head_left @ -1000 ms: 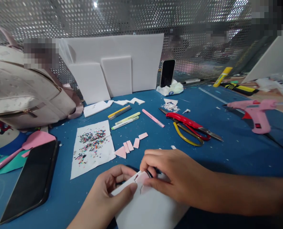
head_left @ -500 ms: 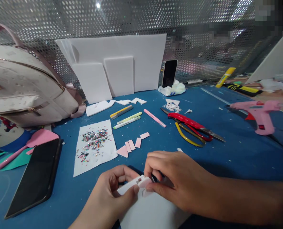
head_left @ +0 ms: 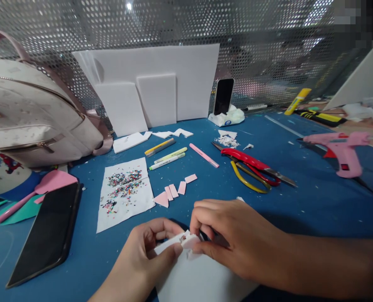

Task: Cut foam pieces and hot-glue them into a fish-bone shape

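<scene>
A white foam board (head_left: 202, 281) lies at the near edge of the view, its top edge facing away from me. My left hand (head_left: 151, 251) grips that edge from the left, thumb on the face and fingers behind. A torn notch shows in the edge between my hands. My right hand (head_left: 227, 235) is closed, thumb and forefinger pinching a small foam piece (head_left: 191, 242) at the notch. Whether this piece is fully loose from the board I cannot tell. Several pink foam pieces (head_left: 173, 191) lie just beyond my hands.
Left stand a backpack (head_left: 41, 113) and a phone (head_left: 48, 235). A paper sheet (head_left: 103, 218) bears colourful bits. Ahead lie markers (head_left: 170, 155), scissors (head_left: 249, 178), a red-handled cutter (head_left: 246, 157) and foam scraps (head_left: 132, 141). A pink glue gun (head_left: 346, 151) rests at right.
The small foam piece at the notch has tilted slightly, and the board has shifted a little. Both hands keep nearly the same place and grip.
</scene>
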A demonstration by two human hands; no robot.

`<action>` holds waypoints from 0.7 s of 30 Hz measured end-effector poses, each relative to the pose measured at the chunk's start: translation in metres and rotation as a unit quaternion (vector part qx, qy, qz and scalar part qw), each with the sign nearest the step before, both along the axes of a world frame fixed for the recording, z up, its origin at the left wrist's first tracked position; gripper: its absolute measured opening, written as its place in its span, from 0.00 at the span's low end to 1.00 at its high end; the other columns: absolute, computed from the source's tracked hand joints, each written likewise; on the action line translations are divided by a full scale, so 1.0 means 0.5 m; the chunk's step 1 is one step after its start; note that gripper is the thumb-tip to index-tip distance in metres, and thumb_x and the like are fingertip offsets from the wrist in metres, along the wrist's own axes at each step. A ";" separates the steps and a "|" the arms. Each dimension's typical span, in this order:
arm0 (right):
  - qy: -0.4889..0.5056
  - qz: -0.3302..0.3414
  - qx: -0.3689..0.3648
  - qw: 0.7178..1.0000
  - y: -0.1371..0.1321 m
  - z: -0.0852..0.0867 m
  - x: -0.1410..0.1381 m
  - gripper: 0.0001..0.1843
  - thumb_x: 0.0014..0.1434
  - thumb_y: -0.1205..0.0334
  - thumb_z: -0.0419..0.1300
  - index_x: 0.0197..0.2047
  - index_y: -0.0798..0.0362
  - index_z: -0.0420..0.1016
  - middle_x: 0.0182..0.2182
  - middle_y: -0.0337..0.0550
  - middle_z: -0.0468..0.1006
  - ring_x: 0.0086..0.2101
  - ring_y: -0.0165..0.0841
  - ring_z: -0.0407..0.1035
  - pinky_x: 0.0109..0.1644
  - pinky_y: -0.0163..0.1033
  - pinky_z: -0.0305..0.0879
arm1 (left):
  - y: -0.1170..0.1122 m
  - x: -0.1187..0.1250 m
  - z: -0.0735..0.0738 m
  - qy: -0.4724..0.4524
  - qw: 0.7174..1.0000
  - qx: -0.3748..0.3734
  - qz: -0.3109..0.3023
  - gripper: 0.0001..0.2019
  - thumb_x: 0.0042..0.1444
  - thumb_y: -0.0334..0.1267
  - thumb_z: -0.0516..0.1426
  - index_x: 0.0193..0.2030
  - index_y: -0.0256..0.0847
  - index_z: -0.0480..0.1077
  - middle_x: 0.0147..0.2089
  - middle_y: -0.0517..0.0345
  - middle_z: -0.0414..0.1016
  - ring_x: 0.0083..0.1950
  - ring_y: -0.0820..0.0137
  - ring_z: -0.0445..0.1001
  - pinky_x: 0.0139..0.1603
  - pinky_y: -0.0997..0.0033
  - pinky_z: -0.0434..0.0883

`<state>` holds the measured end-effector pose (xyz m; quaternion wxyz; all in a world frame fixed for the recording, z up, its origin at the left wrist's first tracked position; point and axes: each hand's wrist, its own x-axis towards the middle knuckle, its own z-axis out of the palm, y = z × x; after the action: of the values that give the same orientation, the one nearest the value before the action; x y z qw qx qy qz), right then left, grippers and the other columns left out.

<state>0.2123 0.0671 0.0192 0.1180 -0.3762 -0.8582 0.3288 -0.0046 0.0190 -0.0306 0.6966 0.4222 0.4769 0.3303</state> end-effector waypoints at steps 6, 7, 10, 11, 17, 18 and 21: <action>-0.009 0.000 0.005 1.000 -0.006 0.001 -0.003 0.10 0.63 0.53 0.64 0.36 0.50 0.73 0.29 0.33 0.71 0.28 0.28 0.62 0.32 0.36 0.48 | -0.003 0.002 -0.001 0.010 1.000 0.007 -0.002 0.16 0.56 0.50 0.67 0.40 0.38 0.75 0.37 0.55 0.79 0.34 0.73 0.73 0.34 0.78 0.66; -0.008 -0.001 0.008 1.000 -0.007 0.001 -0.002 0.10 0.63 0.53 0.64 0.36 0.50 0.73 0.29 0.33 0.71 0.28 0.28 0.62 0.32 0.36 0.48 | -0.002 0.002 -0.001 0.013 1.000 0.009 -0.003 0.16 0.56 0.50 0.67 0.40 0.38 0.75 0.37 0.55 0.79 0.34 0.73 0.73 0.34 0.78 0.66; -0.003 -0.002 0.010 1.000 -0.009 0.001 0.002 0.09 0.63 0.54 0.65 0.37 0.49 0.73 0.30 0.33 0.72 0.29 0.28 0.63 0.32 0.36 0.48 | 0.001 0.000 -0.002 0.016 1.000 0.019 -0.001 0.17 0.55 0.51 0.67 0.39 0.38 0.76 0.36 0.55 0.79 0.34 0.73 0.72 0.33 0.78 0.66; 0.001 0.000 0.009 1.000 -0.010 0.002 0.004 0.08 0.63 0.55 0.65 0.37 0.49 0.73 0.30 0.33 0.72 0.29 0.28 0.63 0.32 0.36 0.48 | 0.002 -0.001 -0.002 0.014 1.000 0.023 0.003 0.17 0.55 0.51 0.67 0.38 0.39 0.75 0.35 0.56 0.78 0.33 0.74 0.72 0.33 0.79 0.65; 0.011 0.011 0.020 1.000 0.005 0.018 0.016 0.08 0.64 0.54 0.65 0.39 0.48 0.74 0.32 0.32 0.72 0.31 0.28 0.65 0.34 0.36 0.50 | 0.001 -0.005 -0.004 0.001 1.000 0.011 0.001 0.18 0.56 0.52 0.67 0.42 0.40 0.73 0.41 0.56 0.78 0.34 0.74 0.73 0.34 0.78 0.67; 0.010 0.013 0.007 1.000 0.012 0.021 0.017 0.09 0.63 0.53 0.66 0.38 0.49 0.74 0.31 0.32 0.72 0.31 0.28 0.65 0.34 0.36 0.51 | 0.001 -0.005 -0.005 0.000 1.000 0.003 -0.001 0.18 0.56 0.52 0.67 0.44 0.41 0.73 0.44 0.54 0.79 0.36 0.73 0.75 0.36 0.77 0.68; 0.025 0.014 -0.020 0.999 0.038 0.027 0.020 0.08 0.62 0.55 0.67 0.38 0.49 0.75 0.31 0.32 0.71 0.32 0.27 0.64 0.35 0.35 0.53 | 0.002 -0.004 -0.006 -0.009 1.000 -0.001 0.003 0.20 0.57 0.52 0.66 0.48 0.42 0.72 0.48 0.53 0.80 0.41 0.69 0.78 0.40 0.74 0.70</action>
<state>0.2224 0.0860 0.0325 0.1269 -0.3584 -0.8532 0.3570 -0.0067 0.0200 -0.0337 0.7003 0.4173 0.4720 0.3356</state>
